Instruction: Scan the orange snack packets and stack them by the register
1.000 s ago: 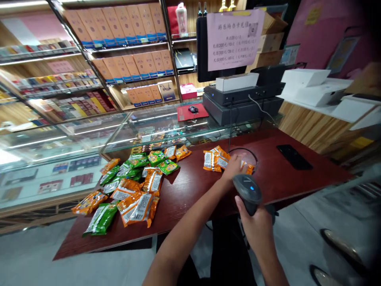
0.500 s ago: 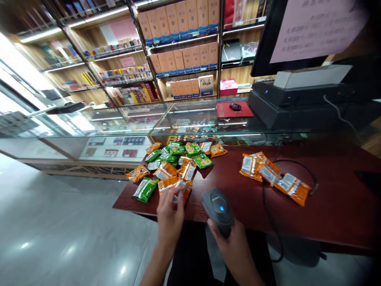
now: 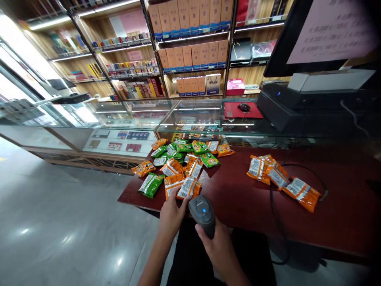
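Note:
My right hand (image 3: 219,242) is wrapped round the handle of a dark grey barcode scanner (image 3: 202,210), whose blue light is on. The scanner's head is just right of my left hand (image 3: 172,210). Between the thumb and fingers of that hand is the near edge of an orange snack packet (image 3: 188,186), its white printed back facing up. This packet lies over other orange packets at the near side of a loose pile. Around it are green packets (image 3: 151,185) and more orange packets (image 3: 172,167); some overlap and partly hide one another.
Several orange packets (image 3: 278,174) lie apart on the right of the dark red table (image 3: 235,190), near a black cable (image 3: 275,214). Behind stands a glass display counter (image 3: 205,105) with a mouse (image 3: 244,107) on a red pad. A monitor (image 3: 279,39) rises at right.
My left hand has come down onto the near edge of the orange packet, whose white back now shows. The scanner has moved left, closer to that hand. The whole view has shifted slightly.

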The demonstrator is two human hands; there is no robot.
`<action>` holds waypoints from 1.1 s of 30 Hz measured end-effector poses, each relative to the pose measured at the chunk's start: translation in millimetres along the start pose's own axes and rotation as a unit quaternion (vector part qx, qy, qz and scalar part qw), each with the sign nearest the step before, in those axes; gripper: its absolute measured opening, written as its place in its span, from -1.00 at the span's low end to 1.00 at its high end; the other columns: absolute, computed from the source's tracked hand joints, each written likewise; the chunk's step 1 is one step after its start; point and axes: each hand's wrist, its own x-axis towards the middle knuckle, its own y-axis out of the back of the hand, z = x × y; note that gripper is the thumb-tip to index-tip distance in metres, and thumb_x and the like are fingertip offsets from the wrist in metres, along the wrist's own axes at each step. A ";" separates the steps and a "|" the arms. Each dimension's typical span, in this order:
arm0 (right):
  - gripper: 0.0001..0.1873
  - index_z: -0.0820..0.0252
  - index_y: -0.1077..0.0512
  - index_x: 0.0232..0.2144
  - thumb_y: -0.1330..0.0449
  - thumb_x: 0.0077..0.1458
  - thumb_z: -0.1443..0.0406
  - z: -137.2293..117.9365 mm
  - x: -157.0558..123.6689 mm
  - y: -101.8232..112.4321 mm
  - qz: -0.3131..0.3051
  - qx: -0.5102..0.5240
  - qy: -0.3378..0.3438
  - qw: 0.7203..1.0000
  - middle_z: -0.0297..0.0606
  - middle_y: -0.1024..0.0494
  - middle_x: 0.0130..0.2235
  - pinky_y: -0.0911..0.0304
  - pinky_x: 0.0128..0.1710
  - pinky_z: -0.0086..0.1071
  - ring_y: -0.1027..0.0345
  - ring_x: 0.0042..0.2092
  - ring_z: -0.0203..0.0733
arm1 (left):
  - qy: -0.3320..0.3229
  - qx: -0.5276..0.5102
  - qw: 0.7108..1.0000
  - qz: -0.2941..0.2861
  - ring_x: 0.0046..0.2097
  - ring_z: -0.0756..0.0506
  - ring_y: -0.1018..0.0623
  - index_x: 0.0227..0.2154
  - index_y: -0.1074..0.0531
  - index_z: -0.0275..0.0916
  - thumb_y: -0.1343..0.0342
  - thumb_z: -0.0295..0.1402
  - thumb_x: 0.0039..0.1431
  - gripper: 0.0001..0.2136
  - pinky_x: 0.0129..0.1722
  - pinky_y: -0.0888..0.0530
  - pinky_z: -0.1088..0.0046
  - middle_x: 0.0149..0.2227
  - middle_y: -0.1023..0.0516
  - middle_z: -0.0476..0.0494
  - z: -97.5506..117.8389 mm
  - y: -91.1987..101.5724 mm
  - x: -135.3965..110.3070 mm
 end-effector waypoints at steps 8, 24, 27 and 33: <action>-0.42 0.21 -0.63 0.04 -0.23 0.21 -0.08 3.2 -3.0 0.3 0.033 -0.012 -0.006 0.999 0.09 -0.73 0.02 -0.54 0.11 0.06 -0.63 0.07 0.29 | 0.008 -0.030 0.999 -0.016 -0.01 -0.37 -0.69 0.08 -0.52 -0.15 -0.10 0.02 0.33 -0.57 0.01 -0.51 0.11 -0.07 -0.73 -0.26 0.3 -3.4 12.5; -0.43 0.20 -0.60 0.12 -0.36 0.17 0.00 8.6 -8.9 -6.4 0.086 -0.017 -0.004 0.996 0.06 -0.72 0.02 -0.54 0.12 -0.05 -0.64 0.07 0.22 | -0.019 -0.016 0.999 -0.027 -0.06 -0.34 -0.72 0.10 -0.55 -0.19 -0.09 0.19 0.24 -0.39 -0.03 -0.58 0.15 -0.12 -0.75 -0.26 -20.7 -8.0 26.2; -0.37 0.23 -0.56 0.17 -0.38 0.14 0.04 16.3 -10.2 -12.2 0.102 -0.028 -0.004 0.994 0.08 -0.71 0.04 -0.54 0.14 -0.02 -0.63 0.08 0.23 | -0.013 -0.014 1.000 -0.025 0.03 -0.38 -0.70 0.11 -0.55 -0.19 -0.08 0.21 0.22 -0.36 0.05 -0.56 0.11 -0.05 -0.74 -0.28 -19.2 -7.7 27.4; -0.28 0.20 -0.54 0.20 -0.49 -0.01 0.16 21.1 -11.6 -19.8 0.110 -0.055 0.005 0.992 0.08 -0.70 0.08 -0.55 0.14 0.02 -0.62 0.10 0.30 | -0.019 0.000 1.000 -0.012 -0.04 -0.39 -0.72 0.05 -0.58 -0.18 -0.09 0.24 0.13 -0.35 -0.04 -0.60 0.14 -0.12 -0.76 -0.24 -19.2 -7.4 31.8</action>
